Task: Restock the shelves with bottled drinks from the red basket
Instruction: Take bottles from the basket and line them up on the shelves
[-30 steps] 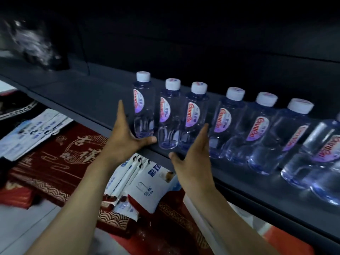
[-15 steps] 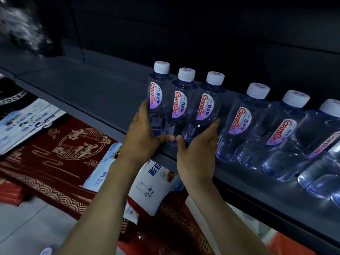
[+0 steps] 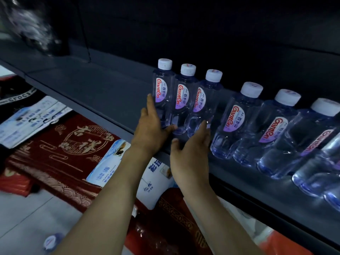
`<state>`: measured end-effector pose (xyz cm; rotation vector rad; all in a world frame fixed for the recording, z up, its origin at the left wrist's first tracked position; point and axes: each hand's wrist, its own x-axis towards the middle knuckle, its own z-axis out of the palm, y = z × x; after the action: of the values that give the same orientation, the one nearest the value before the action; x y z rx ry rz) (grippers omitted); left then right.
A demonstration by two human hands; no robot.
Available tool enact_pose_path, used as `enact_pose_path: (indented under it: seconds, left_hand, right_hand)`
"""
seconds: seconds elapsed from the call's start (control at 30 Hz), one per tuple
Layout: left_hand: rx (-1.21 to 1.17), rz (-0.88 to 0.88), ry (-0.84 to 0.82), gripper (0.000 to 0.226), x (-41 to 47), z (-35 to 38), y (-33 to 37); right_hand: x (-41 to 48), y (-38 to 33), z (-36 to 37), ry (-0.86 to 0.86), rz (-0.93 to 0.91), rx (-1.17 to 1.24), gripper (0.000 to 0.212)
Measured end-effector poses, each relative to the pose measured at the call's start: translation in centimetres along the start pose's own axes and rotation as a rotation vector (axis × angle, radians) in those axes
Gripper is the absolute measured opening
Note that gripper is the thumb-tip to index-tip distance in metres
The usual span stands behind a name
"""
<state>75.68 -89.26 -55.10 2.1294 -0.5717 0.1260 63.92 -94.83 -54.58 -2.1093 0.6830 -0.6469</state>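
Observation:
A row of clear water bottles with white caps and red-purple labels stands on the dark shelf (image 3: 110,92). The three leftmost bottles stand close together: the first (image 3: 163,89), the second (image 3: 184,96) and the third (image 3: 205,103). My left hand (image 3: 152,127) lies flat against the left side of the first bottle, with its thumb across the bottle's base. My right hand (image 3: 191,151) is spread open in front of the shelf edge. Its fingertips reach the base of the third bottle. Neither hand grips a bottle.
More bottles (image 3: 237,122) continue to the right along the shelf, with a gap after the third bottle. Below the shelf lie red patterned boxes (image 3: 60,150) and white-blue packets (image 3: 156,183). A blurred bottle cap (image 3: 52,242) shows at the lower left. An orange-red object (image 3: 279,242) is at the bottom right.
Both hands moved in from apart and cupped the three left bottles. The right hand has since drawn back a little, while the left hand stays against the first bottle.

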Motion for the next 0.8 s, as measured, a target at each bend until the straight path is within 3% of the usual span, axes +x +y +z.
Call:
enact_pose_path:
  seconds: [0.17, 0.27, 0.37, 0.57, 0.67, 0.8]
  left_hand:
    - [0.426, -0.015, 0.033, 0.091, -4.6, -5.5, 1.0]
    - [0.683, -0.068, 0.093, 0.081, -9.9, -10.0, 0.7]
    - [0.904, -0.181, 0.089, 0.072, -16.4, -15.4, -0.5]
    - [1.151, -0.673, 0.145, 0.061, -32.4, -28.0, -5.5]
    - [1.128, -0.948, 0.164, 0.054, -40.7, -32.1, -8.1]
    - [0.998, -1.256, 0.089, 0.054, -50.7, -34.6, -12.7]
  right_hand:
    - [-4.4, -1.1, -0.3, 0.034, -0.174, -0.046, 0.064]
    - [-7.2, -3.7, 0.8, -0.183, -0.255, -0.1, 0.049]
    - [-11.0, -8.7, 3.1, -0.44, -0.455, -0.127, 0.042]
    - [-22.2, -13.4, 9.6, -0.806, -0.677, -0.037, 0.04]
    - [-28.0, -14.5, 12.3, -1.061, -0.708, -0.015, 0.042]
    - [-34.2, -15.4, 16.3, -1.254, -0.745, -0.043, 0.041]
